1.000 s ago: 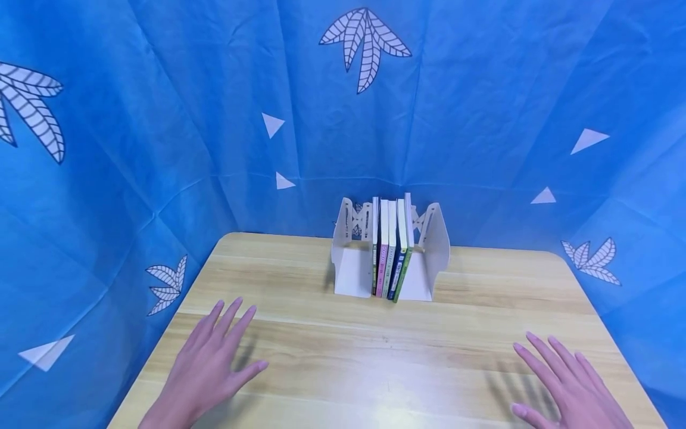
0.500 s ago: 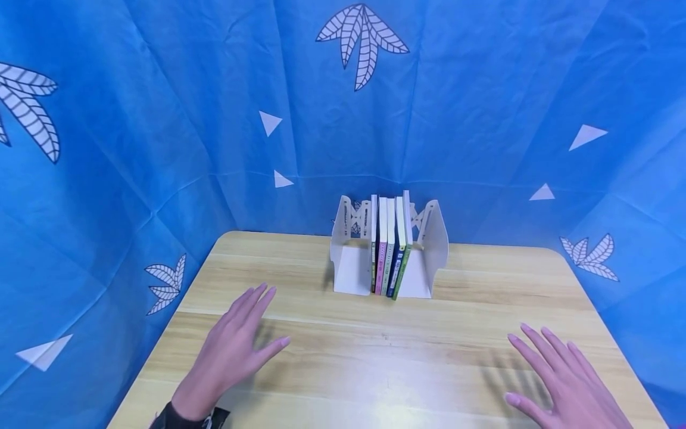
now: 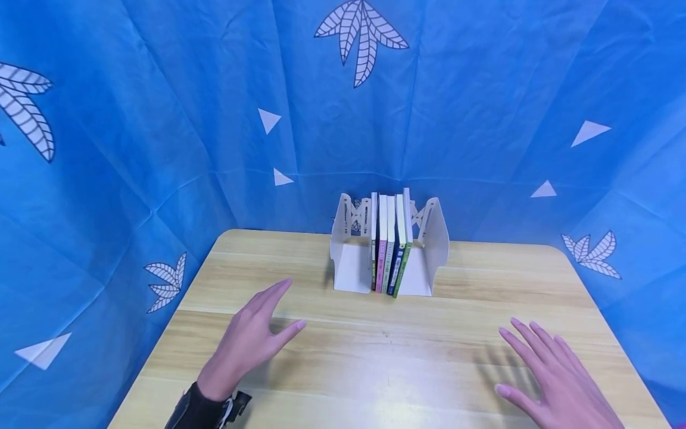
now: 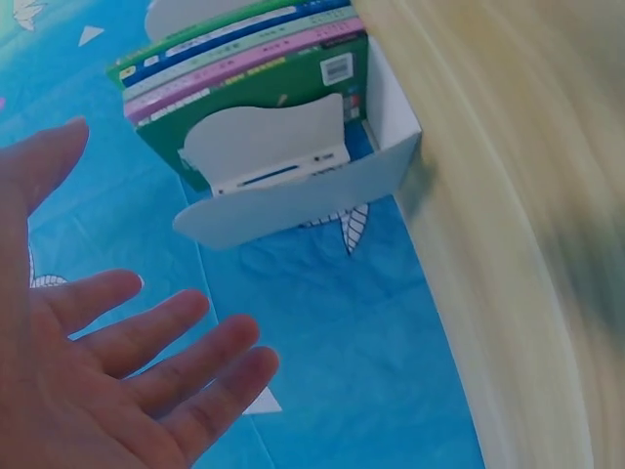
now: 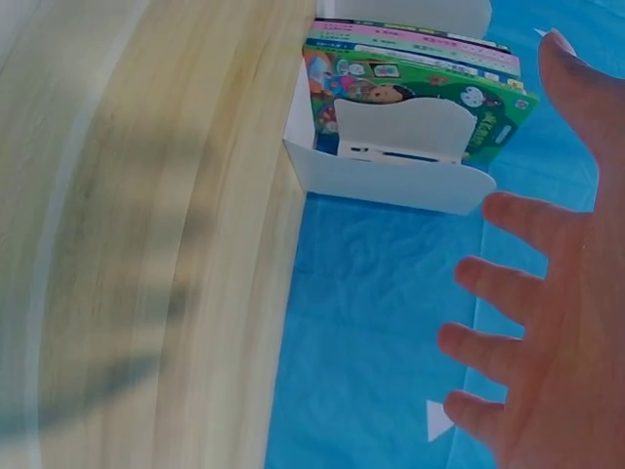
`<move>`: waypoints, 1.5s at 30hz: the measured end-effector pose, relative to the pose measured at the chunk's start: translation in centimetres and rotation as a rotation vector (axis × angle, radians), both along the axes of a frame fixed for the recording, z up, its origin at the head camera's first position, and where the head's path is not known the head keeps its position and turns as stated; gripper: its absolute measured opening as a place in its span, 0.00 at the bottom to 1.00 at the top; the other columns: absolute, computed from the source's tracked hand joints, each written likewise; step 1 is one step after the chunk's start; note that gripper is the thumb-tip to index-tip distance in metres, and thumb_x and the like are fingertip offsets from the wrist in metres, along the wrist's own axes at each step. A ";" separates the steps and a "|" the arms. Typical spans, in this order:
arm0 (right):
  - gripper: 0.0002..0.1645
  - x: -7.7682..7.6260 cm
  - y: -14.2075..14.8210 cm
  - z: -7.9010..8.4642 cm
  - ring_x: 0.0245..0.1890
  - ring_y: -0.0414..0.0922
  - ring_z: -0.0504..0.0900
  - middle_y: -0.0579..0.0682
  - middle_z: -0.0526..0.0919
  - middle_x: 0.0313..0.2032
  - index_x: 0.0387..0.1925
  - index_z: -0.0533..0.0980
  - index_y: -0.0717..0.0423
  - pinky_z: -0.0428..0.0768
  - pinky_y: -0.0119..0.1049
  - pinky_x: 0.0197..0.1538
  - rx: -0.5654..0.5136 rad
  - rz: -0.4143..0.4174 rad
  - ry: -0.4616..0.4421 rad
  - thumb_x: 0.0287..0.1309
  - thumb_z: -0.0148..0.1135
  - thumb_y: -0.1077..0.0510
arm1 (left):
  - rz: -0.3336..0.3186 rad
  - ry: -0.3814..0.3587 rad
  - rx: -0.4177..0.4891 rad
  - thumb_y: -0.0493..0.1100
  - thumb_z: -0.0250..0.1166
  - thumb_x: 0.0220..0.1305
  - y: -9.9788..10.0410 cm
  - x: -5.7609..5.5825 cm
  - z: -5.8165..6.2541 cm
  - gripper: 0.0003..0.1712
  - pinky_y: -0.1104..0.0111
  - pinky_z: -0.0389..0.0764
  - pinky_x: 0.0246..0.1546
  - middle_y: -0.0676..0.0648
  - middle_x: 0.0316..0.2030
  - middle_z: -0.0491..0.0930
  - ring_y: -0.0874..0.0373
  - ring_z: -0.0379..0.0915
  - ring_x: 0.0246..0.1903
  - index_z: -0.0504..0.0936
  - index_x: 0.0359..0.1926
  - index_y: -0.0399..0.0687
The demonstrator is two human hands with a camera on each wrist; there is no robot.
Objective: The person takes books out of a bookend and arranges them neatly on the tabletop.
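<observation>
Toward the back of the table stands a white book rack (image 3: 352,271) with expandable sides. Several thin books (image 3: 387,250) stand in its middle, spines facing forward, the right-hand ones leaning a little. A green book cover with cartoon pictures (image 5: 391,88) shows in the right wrist view. My left hand (image 3: 249,336) hovers over the table to the left and in front of the rack, fingers extended and thumb apart, holding nothing. Over the right side of the table my right hand (image 3: 552,375) is spread, also holding nothing; its shadow falls on the wood beside it.
The pale wooden table (image 3: 289,375) has rounded back corners. A blue curtain (image 3: 343,137) printed with white leaves and triangles hangs behind it and along both sides. A black band (image 3: 206,408) sits on my left wrist.
My left hand has moved right and forward, closer to the rack, bringing the wrist band into view. My right hand has shifted slightly left and forward. The rack and books stay in place.
</observation>
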State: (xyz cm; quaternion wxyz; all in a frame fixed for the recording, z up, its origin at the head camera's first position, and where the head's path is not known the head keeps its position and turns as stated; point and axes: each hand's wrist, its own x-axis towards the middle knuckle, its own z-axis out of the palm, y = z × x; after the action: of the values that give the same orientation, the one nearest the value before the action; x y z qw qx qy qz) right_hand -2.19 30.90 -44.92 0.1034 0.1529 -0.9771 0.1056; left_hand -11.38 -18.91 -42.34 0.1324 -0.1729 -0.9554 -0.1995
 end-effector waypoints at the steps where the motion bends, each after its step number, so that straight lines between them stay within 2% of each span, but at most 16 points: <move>1: 0.51 -0.1 -0.1 0.0 0.77 0.48 0.46 0.53 0.61 0.71 0.73 0.56 0.40 0.23 0.36 0.76 -0.005 0.004 -0.006 0.52 0.67 0.35 | -0.004 0.008 0.007 0.71 0.61 0.58 0.2 -0.1 0.0 0.47 0.47 0.75 0.59 0.45 0.67 0.69 0.45 0.69 0.64 0.62 0.72 0.54; 5: 0.51 -0.6 -0.4 -0.2 0.77 0.49 0.46 0.53 0.59 0.73 0.73 0.57 0.42 0.24 0.33 0.76 -0.015 0.027 -0.015 0.52 0.67 0.36 | -0.024 0.029 0.034 0.69 0.62 0.58 1.0 -0.4 0.2 0.46 0.49 0.75 0.60 0.45 0.67 0.69 0.45 0.69 0.63 0.63 0.71 0.52; 12: 0.51 -1.1 -1.0 -0.5 0.76 0.49 0.49 0.52 0.60 0.73 0.73 0.56 0.41 0.25 0.27 0.75 -0.021 0.043 -0.015 0.51 0.67 0.36 | -0.049 0.025 0.078 0.67 0.62 0.59 2.5 -1.1 0.3 0.43 0.52 0.75 0.61 0.46 0.65 0.72 0.48 0.71 0.63 0.66 0.70 0.51; 19: 0.54 -1.7 -1.7 -0.7 0.73 0.51 0.57 0.53 0.65 0.70 0.74 0.55 0.40 0.29 0.21 0.74 -0.018 0.067 0.021 0.49 0.67 0.33 | -0.078 -0.002 0.130 0.66 0.63 0.59 4.4 -2.0 0.5 0.42 0.56 0.76 0.61 0.48 0.64 0.73 0.51 0.73 0.61 0.67 0.69 0.53; 25: 0.56 -2.3 -2.3 -0.7 0.65 0.55 0.68 0.52 0.67 0.69 0.74 0.55 0.39 0.32 0.10 0.67 -0.055 0.071 0.015 0.46 0.70 0.34 | -0.094 -0.022 0.215 0.62 0.67 0.58 5.8 -2.6 0.4 0.39 0.63 0.82 0.53 0.48 0.62 0.75 0.55 0.78 0.55 0.69 0.67 0.54; 26: 0.56 -2.3 -2.4 -0.7 0.64 0.55 0.69 0.51 0.67 0.69 0.74 0.55 0.39 0.37 0.13 0.69 -0.066 0.066 0.008 0.46 0.71 0.34 | -0.098 -0.032 0.231 0.61 0.68 0.58 6.0 -2.7 0.4 0.39 0.64 0.82 0.52 0.48 0.62 0.75 0.55 0.78 0.55 0.69 0.67 0.54; 28: 0.57 -2.4 -2.5 -0.7 0.63 0.55 0.71 0.51 0.69 0.68 0.74 0.56 0.40 0.50 0.26 0.74 -0.082 0.056 -0.008 0.45 0.72 0.35 | -0.104 -0.056 0.252 0.61 0.68 0.58 6.4 -2.8 0.4 0.39 0.66 0.83 0.51 0.48 0.62 0.75 0.56 0.78 0.55 0.69 0.67 0.55; 30: 0.57 -2.5 -2.6 -0.7 0.62 0.55 0.72 0.52 0.70 0.67 0.73 0.56 0.40 0.67 0.42 0.67 -0.101 0.048 -0.024 0.45 0.72 0.35 | -0.105 -0.080 0.267 0.61 0.67 0.58 6.9 -3.0 0.4 0.39 0.65 0.83 0.50 0.47 0.62 0.75 0.56 0.78 0.55 0.68 0.68 0.56; 32: 0.56 -2.5 -2.7 -0.7 0.62 0.55 0.72 0.53 0.71 0.66 0.73 0.58 0.41 0.76 0.52 0.54 -0.110 0.040 -0.035 0.45 0.72 0.35 | -0.102 -0.102 0.281 0.62 0.67 0.58 7.4 -3.2 0.5 0.39 0.65 0.83 0.50 0.47 0.62 0.76 0.55 0.79 0.53 0.68 0.68 0.57; 33: 0.55 -2.6 -2.7 -0.8 0.61 0.56 0.72 0.54 0.71 0.66 0.73 0.58 0.42 0.76 0.56 0.53 -0.117 0.038 -0.042 0.46 0.72 0.35 | -0.103 -0.111 0.290 0.62 0.67 0.59 7.6 -3.3 0.6 0.39 0.65 0.83 0.49 0.47 0.62 0.76 0.55 0.79 0.53 0.68 0.68 0.57; 36: 0.53 -2.8 -2.9 -0.9 0.62 0.57 0.72 0.55 0.71 0.65 0.72 0.58 0.42 0.76 0.59 0.53 -0.140 0.025 -0.066 0.48 0.70 0.35 | -0.096 -0.133 0.322 0.62 0.67 0.58 8.3 -3.5 0.9 0.39 0.65 0.84 0.48 0.49 0.60 0.77 0.57 0.79 0.50 0.68 0.68 0.60; 40: 0.51 -3.2 -3.4 -1.1 0.62 0.56 0.73 0.54 0.72 0.65 0.72 0.59 0.40 0.76 0.59 0.54 -0.169 0.002 -0.081 0.50 0.69 0.34 | -0.100 -0.137 0.367 0.58 0.69 0.57 9.0 -4.0 1.1 0.38 0.69 0.84 0.46 0.51 0.61 0.77 0.59 0.80 0.50 0.69 0.67 0.59; 45: 0.50 -3.8 -3.9 -1.1 0.62 0.55 0.73 0.53 0.73 0.64 0.71 0.60 0.38 0.76 0.58 0.55 -0.189 -0.004 -0.062 0.49 0.69 0.34 | -0.111 -0.117 0.401 0.53 0.71 0.57 9.7 -4.6 1.0 0.37 0.71 0.84 0.45 0.47 0.60 0.78 0.57 0.80 0.51 0.70 0.66 0.52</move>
State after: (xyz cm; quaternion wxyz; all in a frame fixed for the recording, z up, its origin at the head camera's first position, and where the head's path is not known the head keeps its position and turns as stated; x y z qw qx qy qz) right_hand -5.95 26.99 -46.06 0.0871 0.1374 -0.9658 0.2017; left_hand -15.97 -9.19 -41.33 0.0974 -0.1837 -0.8916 -0.4023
